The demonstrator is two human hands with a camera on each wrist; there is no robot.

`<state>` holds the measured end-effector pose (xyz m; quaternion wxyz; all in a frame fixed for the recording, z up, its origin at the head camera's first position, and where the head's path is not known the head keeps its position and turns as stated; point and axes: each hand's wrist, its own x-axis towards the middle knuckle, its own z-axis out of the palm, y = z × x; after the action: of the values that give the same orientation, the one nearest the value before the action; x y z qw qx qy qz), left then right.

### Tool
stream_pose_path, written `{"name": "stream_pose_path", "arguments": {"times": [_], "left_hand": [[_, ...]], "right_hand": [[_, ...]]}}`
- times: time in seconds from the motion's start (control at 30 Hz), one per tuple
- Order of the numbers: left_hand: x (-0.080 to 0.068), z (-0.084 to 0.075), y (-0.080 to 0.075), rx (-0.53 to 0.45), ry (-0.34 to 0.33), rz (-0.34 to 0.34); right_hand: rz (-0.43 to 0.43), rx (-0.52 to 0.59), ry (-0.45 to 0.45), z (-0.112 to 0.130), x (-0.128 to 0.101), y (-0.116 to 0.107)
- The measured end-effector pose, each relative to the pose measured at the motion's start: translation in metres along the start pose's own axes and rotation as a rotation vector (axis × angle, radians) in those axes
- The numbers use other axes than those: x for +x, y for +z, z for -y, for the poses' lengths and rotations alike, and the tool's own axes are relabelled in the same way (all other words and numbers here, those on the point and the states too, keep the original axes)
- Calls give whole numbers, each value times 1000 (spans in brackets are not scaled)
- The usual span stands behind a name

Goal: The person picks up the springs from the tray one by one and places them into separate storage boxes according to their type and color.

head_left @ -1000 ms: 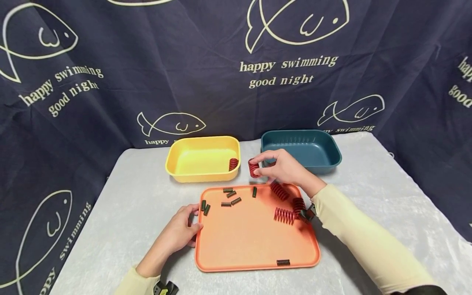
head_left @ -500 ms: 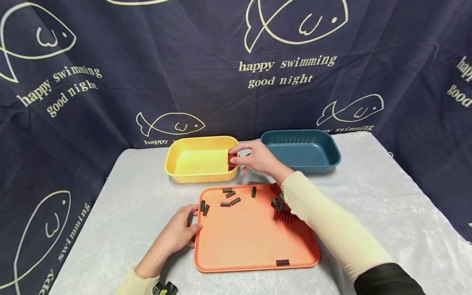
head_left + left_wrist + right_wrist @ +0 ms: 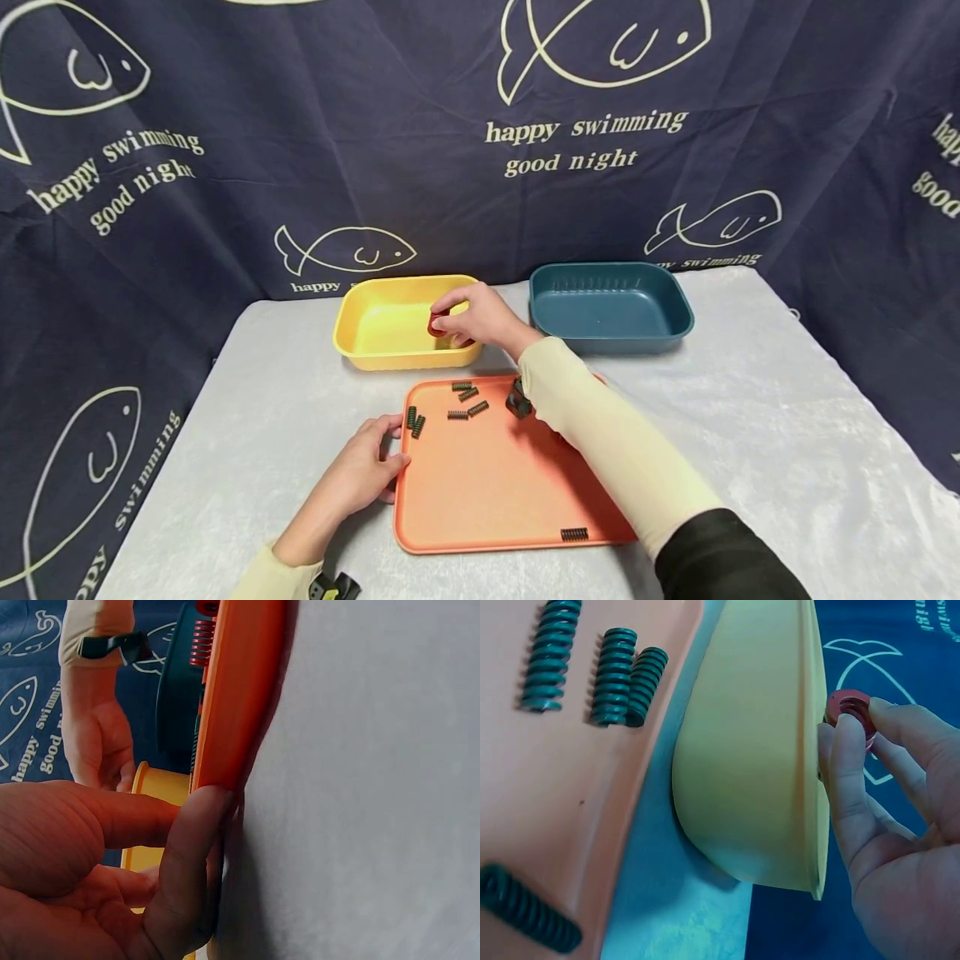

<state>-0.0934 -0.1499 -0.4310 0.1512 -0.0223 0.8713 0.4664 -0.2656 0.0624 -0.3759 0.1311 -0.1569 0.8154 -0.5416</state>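
In the head view my right hand pinches a red coil spring between thumb and fingertips, over the right part of the yellow bin. The right wrist view shows the end ring of that spring by the bin's rim. My left hand holds the left edge of the orange tray, thumb at the rim. Several small dark green springs lie toward the tray's back left. Another dark spring lies by its front edge. The right forearm hides the tray's right side.
A dark teal bin stands right of the yellow one, behind the tray. In the left wrist view, a red spring shows above the tray's edge. A navy fish-print cloth hangs behind the pale table.
The right hand has carried the red spring left from above the gap between the bins to over the yellow bin. Its forearm now covers the red springs on the tray. The left hand stays put.
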Motion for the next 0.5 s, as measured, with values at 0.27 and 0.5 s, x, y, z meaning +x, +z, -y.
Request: {"name": "stream_pose_path", "arguments": {"times": [0.27,0.5], "left_hand": [[0,0,1,1,-7,4],[1,0,0,11,-7,-1]], "right_hand": [[-3,-52,60,-3,8,9],[-24,-317,3,-4,14,11]]}}
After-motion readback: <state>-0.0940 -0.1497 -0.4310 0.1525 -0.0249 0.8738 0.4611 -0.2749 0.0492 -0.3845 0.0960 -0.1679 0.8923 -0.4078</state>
